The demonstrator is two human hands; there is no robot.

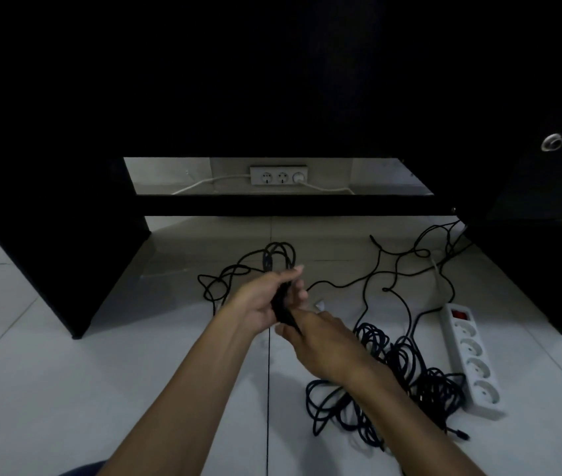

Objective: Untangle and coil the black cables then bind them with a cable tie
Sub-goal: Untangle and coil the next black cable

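Note:
My left hand (261,300) grips a bunch of coiled black cable (277,257), whose loops stick out above the fist. My right hand (319,341) meets it from the right and pinches the lower end of the same bunch, where a strand hangs straight down. A loose black cable (386,269) trails over the floor toward the right. Beside my right forearm, a tangled heap of black cables (406,369) lies on the tiles. A small white piece (320,306) shows just past my right hand; I cannot tell what it is.
A white power strip (471,359) with a red switch lies at the right. A black desk (66,235) surrounds the space, with its legs at left and right. Behind it, a wall socket (278,175) has a white lead plugged in. The floor is pale tile.

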